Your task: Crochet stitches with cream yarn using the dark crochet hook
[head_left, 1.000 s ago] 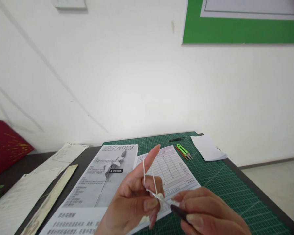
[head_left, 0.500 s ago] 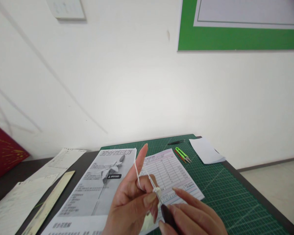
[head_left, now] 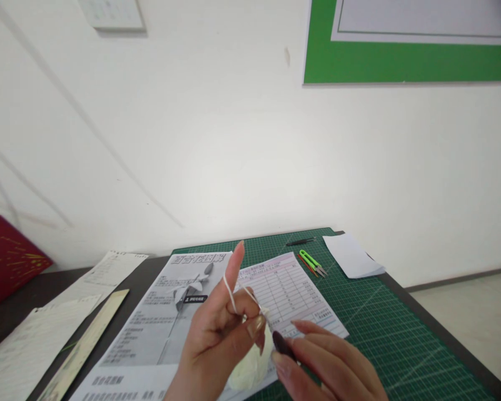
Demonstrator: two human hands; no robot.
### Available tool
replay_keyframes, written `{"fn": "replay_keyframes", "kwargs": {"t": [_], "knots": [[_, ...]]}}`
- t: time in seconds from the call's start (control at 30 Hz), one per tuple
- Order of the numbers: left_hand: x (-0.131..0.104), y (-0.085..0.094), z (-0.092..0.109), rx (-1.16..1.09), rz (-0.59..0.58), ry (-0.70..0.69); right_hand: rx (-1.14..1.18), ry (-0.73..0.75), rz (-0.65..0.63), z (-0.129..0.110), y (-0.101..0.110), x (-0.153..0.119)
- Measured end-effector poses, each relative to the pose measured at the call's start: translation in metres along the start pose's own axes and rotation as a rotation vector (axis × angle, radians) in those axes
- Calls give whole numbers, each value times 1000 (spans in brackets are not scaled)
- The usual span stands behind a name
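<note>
My left hand [head_left: 217,340] has its index finger raised with white yarn [head_left: 229,289] looped around it. Its thumb and middle finger pinch a small piece of white crochet work [head_left: 265,313], mostly hidden by the fingertips. My right hand [head_left: 321,362] is closed around the dark handle of a crochet hook [head_left: 281,343]. The hook's thin metal shaft points up and left to the crochet work at the left fingertips; its tip is too small to make out. Below the left hand, partly covered by it, lies a pale cream ball of yarn [head_left: 250,367].
Under the hands are a printed sheet with a flower picture [head_left: 150,323] and a printed table form [head_left: 292,284] on a green cutting mat [head_left: 384,328]. Green thread snips [head_left: 311,260], black tweezers [head_left: 300,242] and white paper [head_left: 353,256] lie beyond. A ruler [head_left: 87,340] is left.
My left hand has shifted slightly left and tilted, and the raised finger leans further left. More of the yarn ball shows between the hands. The hook has drawn back a little from the raised finger.
</note>
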State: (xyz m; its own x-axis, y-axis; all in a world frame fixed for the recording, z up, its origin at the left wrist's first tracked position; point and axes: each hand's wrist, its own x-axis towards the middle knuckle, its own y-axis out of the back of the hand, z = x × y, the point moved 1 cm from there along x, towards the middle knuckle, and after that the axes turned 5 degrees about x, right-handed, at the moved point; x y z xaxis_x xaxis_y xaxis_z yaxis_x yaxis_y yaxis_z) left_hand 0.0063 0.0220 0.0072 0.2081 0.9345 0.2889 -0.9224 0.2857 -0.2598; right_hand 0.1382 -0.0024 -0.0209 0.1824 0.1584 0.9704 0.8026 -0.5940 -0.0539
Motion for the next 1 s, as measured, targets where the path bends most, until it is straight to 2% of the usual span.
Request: {"fn": "replay_keyframes", "kwargs": {"t": [0.07,0.17,0.23,0.3,0.33,0.47,0.6,0.67,0.73,0.8,0.83,1.0], "knots": [[2,1,-1,49,8,-21,-17,2,29,1,-4,-4],[3,1,-2,121,10,-35,-19,59,-40,5,2,3],[3,1,-1,119,38,2,-1,106,-153,8,11,13],[4,-2,1,62,76,72,6,142,-356,11,20,23],[4,-3,2,24,86,105,13,154,-400,12,24,26],[5,-8,7,-98,108,195,54,128,-380,12,28,34],[7,-5,8,-142,115,242,176,25,-322,11,15,28],[8,-3,9,-153,101,261,237,-52,-62,12,12,24],[9,-2,9,-163,89,295,339,-117,-59,14,10,22],[10,0,9,-183,83,329,436,-230,-140,16,13,23],[10,1,8,-204,72,337,464,-327,-225,17,15,24],[12,3,0,-328,-2,342,689,-599,-200,25,24,29]]}}
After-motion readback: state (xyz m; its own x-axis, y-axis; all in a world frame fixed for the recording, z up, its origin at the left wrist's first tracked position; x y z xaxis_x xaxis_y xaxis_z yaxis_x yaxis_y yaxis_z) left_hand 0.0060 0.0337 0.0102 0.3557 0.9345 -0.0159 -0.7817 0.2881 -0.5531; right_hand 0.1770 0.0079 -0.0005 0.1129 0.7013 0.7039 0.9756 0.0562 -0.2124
